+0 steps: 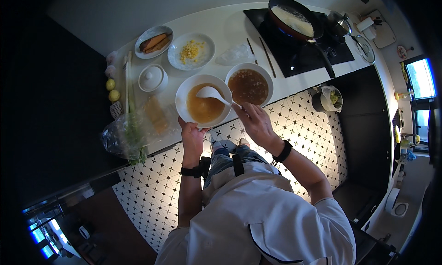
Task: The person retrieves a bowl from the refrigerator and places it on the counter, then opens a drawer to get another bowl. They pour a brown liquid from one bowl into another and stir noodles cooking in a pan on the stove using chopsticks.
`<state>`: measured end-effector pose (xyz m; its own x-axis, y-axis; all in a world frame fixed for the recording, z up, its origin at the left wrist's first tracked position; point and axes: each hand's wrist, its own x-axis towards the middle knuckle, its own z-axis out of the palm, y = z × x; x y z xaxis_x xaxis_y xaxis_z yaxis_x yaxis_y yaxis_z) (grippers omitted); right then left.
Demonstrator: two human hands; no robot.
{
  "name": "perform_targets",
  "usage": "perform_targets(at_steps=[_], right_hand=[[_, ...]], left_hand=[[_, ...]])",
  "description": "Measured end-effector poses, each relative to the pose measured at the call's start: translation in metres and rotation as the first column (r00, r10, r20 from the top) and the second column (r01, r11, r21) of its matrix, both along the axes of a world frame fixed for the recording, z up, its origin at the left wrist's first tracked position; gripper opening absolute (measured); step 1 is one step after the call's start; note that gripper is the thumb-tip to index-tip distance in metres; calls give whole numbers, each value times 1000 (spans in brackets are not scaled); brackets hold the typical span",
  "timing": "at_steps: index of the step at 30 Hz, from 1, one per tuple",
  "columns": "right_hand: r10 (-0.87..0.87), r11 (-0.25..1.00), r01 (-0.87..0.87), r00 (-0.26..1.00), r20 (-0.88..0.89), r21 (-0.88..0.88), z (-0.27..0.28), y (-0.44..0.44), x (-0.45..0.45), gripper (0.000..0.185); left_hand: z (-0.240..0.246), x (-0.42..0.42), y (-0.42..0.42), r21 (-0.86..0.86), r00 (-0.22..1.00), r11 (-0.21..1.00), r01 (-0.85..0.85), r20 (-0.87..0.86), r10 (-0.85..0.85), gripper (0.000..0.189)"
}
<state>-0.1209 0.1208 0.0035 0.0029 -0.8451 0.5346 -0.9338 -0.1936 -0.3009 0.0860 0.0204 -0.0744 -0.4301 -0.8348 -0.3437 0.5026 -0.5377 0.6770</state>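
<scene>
My left hand [192, 135] grips the near rim of a white bowl [182, 98] that contains a cloudy light-brown liquid [206, 109]. In my right hand [255, 121] is the handle of a white ladle-like spoon [209, 92], its head over or in that liquid. Just right of this bowl, a second white bowl [270, 79] stands on the counter with darker brown liquid and small pale bits in it. Whether the two rims touch is hard to tell. To the left is a white lidded jar [152, 78].
A frying pan [291, 21] with pale food sits on the cooktop [293, 66], its handle [324, 59] pointing towards me. Two chopsticks [267, 57] lie beside the cooktop. A plate of corn [176, 52], a dish of sausage-like pieces [157, 42] and scallions [129, 89] occupy the left side.
</scene>
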Motion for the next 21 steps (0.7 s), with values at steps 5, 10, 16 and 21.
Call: perform_targets(at_steps=[5,10,16,21], right_hand=[[-174,984,180,947,269,2,-5,15,-26,49],[-394,919,370,843,367,139,-25,27,-66,30],[-466,884,407,813,350,231,-56,32,-75,22],[-515,853,295,606,606,430,-61,27,-73,19]], left_hand=[[-1,1,-1,-22,1000,1000,11,-18,-11,65],[2,-1,0,0,1000,1000,2,-15,-2,63],[2,-1,1,9,1000,1000,-1,12,0,60],[2,0,1,-13,1000,1000,-5,20,5,57]])
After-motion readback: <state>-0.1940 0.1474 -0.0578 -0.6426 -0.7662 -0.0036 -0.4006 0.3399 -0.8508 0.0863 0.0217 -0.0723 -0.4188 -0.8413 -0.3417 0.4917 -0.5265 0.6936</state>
